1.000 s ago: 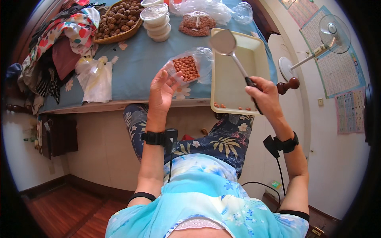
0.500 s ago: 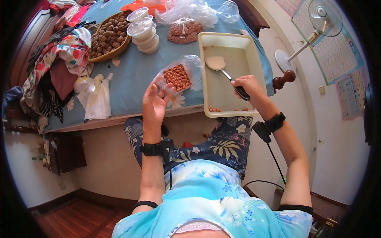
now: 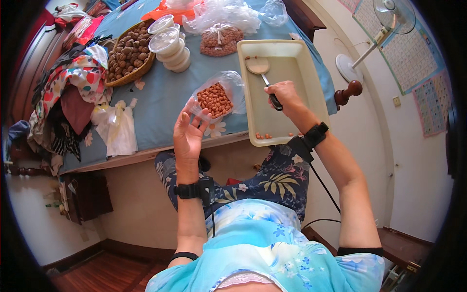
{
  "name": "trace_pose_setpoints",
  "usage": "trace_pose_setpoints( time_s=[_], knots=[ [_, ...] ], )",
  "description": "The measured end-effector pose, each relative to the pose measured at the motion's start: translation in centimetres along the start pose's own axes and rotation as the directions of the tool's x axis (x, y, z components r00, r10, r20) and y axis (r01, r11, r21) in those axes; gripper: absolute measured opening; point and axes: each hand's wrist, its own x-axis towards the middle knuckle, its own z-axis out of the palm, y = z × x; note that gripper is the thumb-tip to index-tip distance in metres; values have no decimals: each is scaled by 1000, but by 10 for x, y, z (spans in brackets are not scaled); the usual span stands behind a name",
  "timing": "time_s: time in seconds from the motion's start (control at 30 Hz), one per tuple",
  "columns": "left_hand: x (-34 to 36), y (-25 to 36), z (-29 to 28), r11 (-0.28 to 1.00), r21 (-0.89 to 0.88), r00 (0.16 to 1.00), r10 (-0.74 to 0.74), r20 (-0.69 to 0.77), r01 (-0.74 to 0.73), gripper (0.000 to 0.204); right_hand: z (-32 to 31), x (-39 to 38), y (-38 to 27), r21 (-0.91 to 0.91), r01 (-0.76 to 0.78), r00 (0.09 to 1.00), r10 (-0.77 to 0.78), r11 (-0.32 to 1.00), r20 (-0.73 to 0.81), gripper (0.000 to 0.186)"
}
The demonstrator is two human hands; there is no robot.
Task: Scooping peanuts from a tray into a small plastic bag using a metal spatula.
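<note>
My right hand (image 3: 286,97) is closed round the black handle of a metal spatula (image 3: 259,65). Its broad head lies at the far left of a cream plastic tray (image 3: 292,109). A few peanuts (image 3: 262,136) are along the tray's near edge, with others by its far left corner beside the spatula head. Left of the tray, a clear plastic bag (image 3: 234,86) stands open, filled with reddish peanuts (image 3: 214,100). My left hand (image 3: 188,138) is at the bag's near left edge, palm up, fingers apart and stretched, fingertips against the plastic.
Behind lie a tied bag of peanuts (image 3: 220,43), stacked lidded tubs (image 3: 168,44) and a basket of walnuts (image 3: 129,56). Clothes (image 3: 73,78) and a white plastic bag (image 3: 116,129) are on the left of the blue-covered bed. A wooden knob (image 3: 351,92) and a fan (image 3: 389,19) stand right.
My right hand has moved the spatula away from me and to the left, toward the tray's far left corner. My left hand stays beside the peanut bag. The view has shifted slightly.
</note>
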Motion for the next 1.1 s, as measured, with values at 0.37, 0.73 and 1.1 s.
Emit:
trace_pose_setpoints(
  time_s=[0.37, 0.73, 1.1],
  knots=[
    [-1, 0, -1, 1000, -18, 1000, -9, -22, 9, 71, 6, 10, 55, -277, 249, 957, -280, 928, -76, 23],
    [-2, 0, -1, 1000, -21, 1000, -13, -26, 13, 70, -4, 5, 39, -329, 167, 980, -194, 929, -52, 22],
    [-2, -1, -1, 999, -38, 1000, -13, -23, 12, 70, -21, -3, 12, -472, 110, 989, -145, 875, -38, 21]
  ],
)
